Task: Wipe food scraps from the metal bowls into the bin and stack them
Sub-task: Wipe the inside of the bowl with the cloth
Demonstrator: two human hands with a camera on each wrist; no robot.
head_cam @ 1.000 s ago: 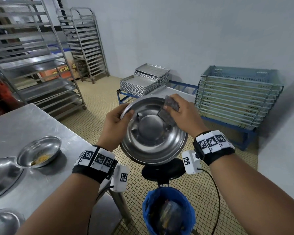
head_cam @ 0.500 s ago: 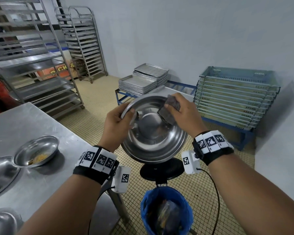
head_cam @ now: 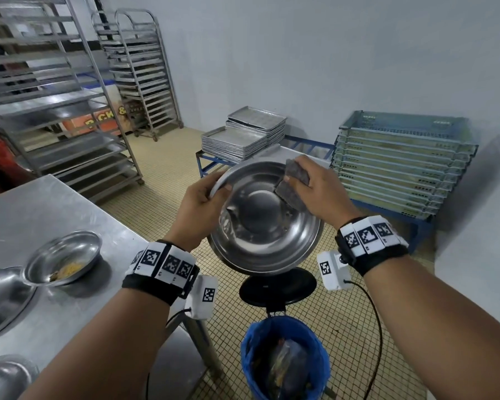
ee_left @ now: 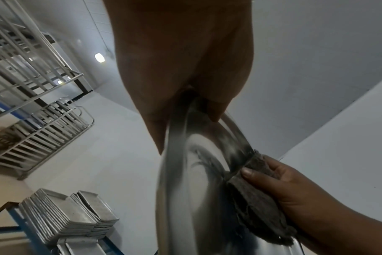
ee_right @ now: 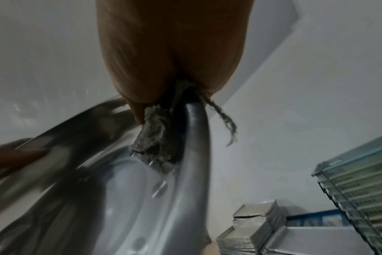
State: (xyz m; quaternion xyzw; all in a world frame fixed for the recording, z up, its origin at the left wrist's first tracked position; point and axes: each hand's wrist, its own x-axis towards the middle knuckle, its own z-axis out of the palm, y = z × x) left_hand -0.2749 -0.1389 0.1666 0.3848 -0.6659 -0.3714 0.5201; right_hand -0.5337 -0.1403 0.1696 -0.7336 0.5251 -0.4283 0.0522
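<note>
**Bowl held tilted over the bin, cloth pressed to its inner wall**

At the far left stands a steel table (head_cam: 55,203), its near edge carrying parts of two large metal vessels and, further in, a small metal bowl (head_cam: 62,257) with yellowish food scraps in its bottom. Behind the table, tall wire racks (head_cam: 49,90) line the far left wall.

Moving right, the left hand (head_cam: 198,204) grips the left rim of the large metal bowl (head_cam: 264,223), thumb hooked over the inside of the rim and fingers behind it; the left wrist view shows the rim running between thumb and palm. The bowl is held in the air, tilted so its open side faces the person, its inside looking clean and reflective. Below it on the tiled floor sits a black round stool (head_cam: 277,285), and nearer still the bin (head_cam: 286,359) with its blue liner, dark scraps inside.

The right hand (head_cam: 319,194) clasps a grey cloth (head_cam: 293,186) folded over the bowl's upper right rim, thumb pressing it against the inner wall, a frayed thread hanging loose in the right wrist view.

Far behind the bowl lie stacked metal trays (head_cam: 243,137) on a blue frame, and to the right a pile of pale green crates (head_cam: 401,166) against the wall.
</note>
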